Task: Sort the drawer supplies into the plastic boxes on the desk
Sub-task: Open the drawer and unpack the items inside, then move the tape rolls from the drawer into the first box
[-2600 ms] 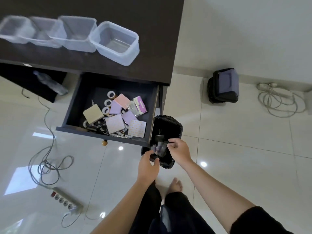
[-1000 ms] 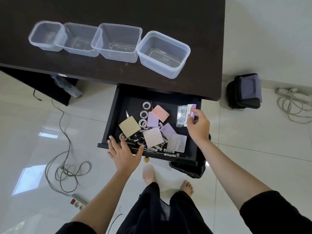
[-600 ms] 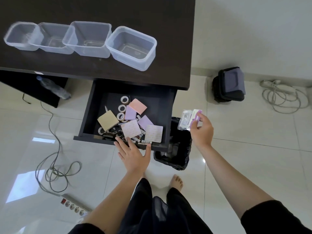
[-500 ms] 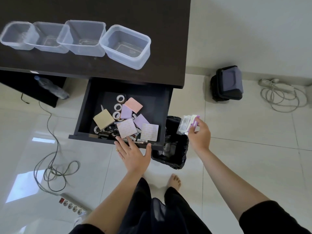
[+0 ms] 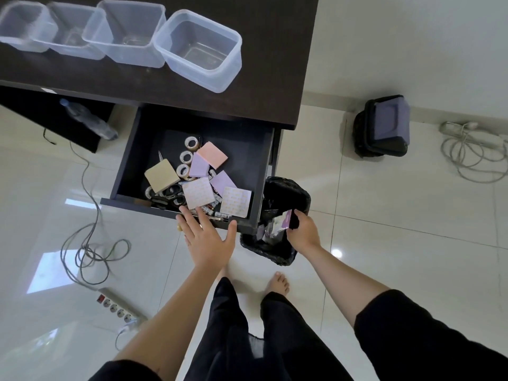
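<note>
Head view: glossy tiled floor (image 5: pixel 398 270), dark desk (image 5: pixel 247 78); left hand (image 5: pixel 210 239) spread, right hand (image 5: pixel 302 232) grasping packet (image 5: pixel 281 222).

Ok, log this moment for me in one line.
right hand: holds small packet over black bin | left hand: open, on drawer front | plastic boxes: empty | sorting: not started

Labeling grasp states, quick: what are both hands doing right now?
Left hand: open, fingers spread on the drawer front, holding nothing.
Right hand: closed on a small packet over the black bin.
</note>
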Available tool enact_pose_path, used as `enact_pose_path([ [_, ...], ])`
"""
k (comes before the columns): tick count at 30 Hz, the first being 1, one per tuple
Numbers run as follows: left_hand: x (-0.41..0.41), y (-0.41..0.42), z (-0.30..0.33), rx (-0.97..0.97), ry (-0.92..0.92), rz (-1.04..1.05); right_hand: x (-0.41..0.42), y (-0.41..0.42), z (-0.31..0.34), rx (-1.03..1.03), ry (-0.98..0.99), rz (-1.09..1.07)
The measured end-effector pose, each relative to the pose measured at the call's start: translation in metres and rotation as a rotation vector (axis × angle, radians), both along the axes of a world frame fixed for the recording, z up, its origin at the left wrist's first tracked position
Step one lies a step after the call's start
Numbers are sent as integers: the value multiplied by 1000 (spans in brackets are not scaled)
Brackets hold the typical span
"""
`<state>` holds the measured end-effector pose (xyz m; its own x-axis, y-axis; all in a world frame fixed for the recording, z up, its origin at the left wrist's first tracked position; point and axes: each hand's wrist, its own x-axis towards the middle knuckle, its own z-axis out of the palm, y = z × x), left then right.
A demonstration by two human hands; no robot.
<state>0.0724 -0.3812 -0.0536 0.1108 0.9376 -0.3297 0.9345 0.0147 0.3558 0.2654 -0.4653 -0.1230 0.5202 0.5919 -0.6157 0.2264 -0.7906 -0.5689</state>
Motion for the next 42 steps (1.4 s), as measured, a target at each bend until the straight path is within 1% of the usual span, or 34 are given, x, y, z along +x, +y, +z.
enact_pose_path([
  [3, 0, 0, 0, -1, 13, 4, 3, -1, 3, -48, 3, 23],
  [7, -1, 0, 0, 3, 20, 3, 7, -1, 9, -13, 31, -8],
  [11, -1, 0, 0, -14, 30, 5, 6, 8, 26, 109, 23, -63],
  [17, -6, 5, 5, -61, 46, -24, -13, 43, 69, 361, -20, -145],
  [20, -13, 13, 12, -57, 19, -39, -30, 63, 87, 460, -63, -140],
  [23, -26, 35, 17, -51, -38, -40, -51, 84, 95, 511, -86, -87],
  [27, -52, 87, 20, -41, -114, -74, -84, 115, 90, 456, -96, -25],
  [33, -97, 172, 17, -144, -195, -88, -141, 175, 71, 319, -53, 15],
  [37, -117, 213, 5, -206, -176, -211, -170, 211, 62, 246, -50, 12],
  [42, -115, 247, -11, -227, -162, -338, -178, 245, 48, 204, -92, 18],
])
